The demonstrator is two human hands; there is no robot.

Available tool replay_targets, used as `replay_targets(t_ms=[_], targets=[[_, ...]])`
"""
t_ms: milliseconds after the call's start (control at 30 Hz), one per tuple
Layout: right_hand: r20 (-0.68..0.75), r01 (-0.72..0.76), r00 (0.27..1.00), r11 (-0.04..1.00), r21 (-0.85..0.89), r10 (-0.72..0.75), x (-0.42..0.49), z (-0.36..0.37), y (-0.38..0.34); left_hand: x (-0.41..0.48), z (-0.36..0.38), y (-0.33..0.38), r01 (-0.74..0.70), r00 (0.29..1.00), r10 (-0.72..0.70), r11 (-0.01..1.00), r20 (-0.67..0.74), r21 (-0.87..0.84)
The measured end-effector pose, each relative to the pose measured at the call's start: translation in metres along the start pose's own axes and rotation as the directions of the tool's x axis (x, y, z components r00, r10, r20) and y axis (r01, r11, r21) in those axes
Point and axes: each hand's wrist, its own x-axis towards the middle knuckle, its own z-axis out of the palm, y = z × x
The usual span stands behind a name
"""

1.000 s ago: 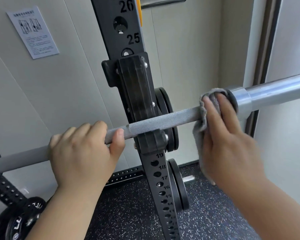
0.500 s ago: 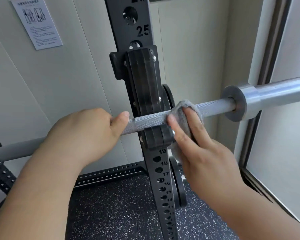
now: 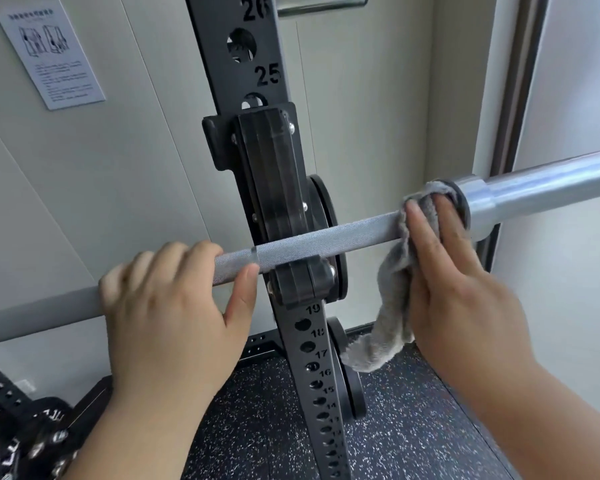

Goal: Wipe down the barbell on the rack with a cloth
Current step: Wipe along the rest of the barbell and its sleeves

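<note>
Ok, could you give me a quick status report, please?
Left hand grips the barbell beside the rack post. Right hand holds the cloth on it at the collar. Rack hook sits between hands.

A notice [image 3: 49,53] hangs above weight plates [image 3: 352,386] and speckled flooring [image 3: 413,427]

The barbell [image 3: 343,237] is a grey bar with a knurled shaft, tilted up from lower left to upper right. It lies in the black hook [image 3: 302,278] of the rack [image 3: 257,64], a black upright with numbered holes. At its right end a collar leads into a thicker, shiny sleeve [image 3: 541,192]. The cloth [image 3: 388,306] is grey and fluffy, wrapped over the shaft right against the collar, its loose end hanging below the bar.
</note>
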Motion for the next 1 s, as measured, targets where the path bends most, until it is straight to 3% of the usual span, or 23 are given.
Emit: replay_targets(t_ms=[100,300,433,533,600,667,733,867,1000], targets=[[-0.036,-0.043,0.998,0.999,0.022,0.044,-0.008,0.003,-0.004,0.002,0.002,0.004,0.032,0.999,-0.032,0.999,-0.020,0.020],[-0.048,0.115,0.993,0.990,0.075,-0.112,-0.003,-0.003,-0.013,0.014,-0.005,0.010,0.048,0.998,-0.046,0.998,-0.041,0.036],[0.080,-0.064,0.995,0.992,0.105,0.056,0.018,-0.014,-0.009,0.016,-0.012,0.015,0.080,0.995,-0.081,0.996,0.051,0.028],[0.288,0.140,0.946,0.989,0.056,-0.150,0.012,-0.010,-0.026,0.019,-0.017,0.019,0.107,0.992,-0.104,0.993,0.067,-0.040],[0.359,0.218,0.906,0.974,0.061,-0.225,0.005,-0.011,-0.024,0.025,-0.024,0.023,0.109,0.993,-0.099,0.972,0.062,-0.207],[0.244,0.183,0.953,0.983,-0.002,-0.177,0.007,-0.018,-0.007,0.032,-0.037,0.032,0.102,0.995,-0.091,0.926,0.047,-0.363],[0.151,0.110,0.983,0.992,-0.055,-0.100,0.008,-0.026,0.007,0.038,-0.050,0.048,0.003,1.000,0.008,0.915,0.026,-0.403],[0.179,0.127,0.977,0.990,-0.067,-0.114,0.002,-0.026,0.010,0.040,-0.052,0.088,-0.245,0.955,0.280,0.929,0.093,-0.277],[0.004,0.142,0.990,0.988,-0.068,-0.142,0.012,-0.051,0.036,0.036,-0.034,0.126,-0.315,0.917,0.329,0.944,0.223,-0.097]])
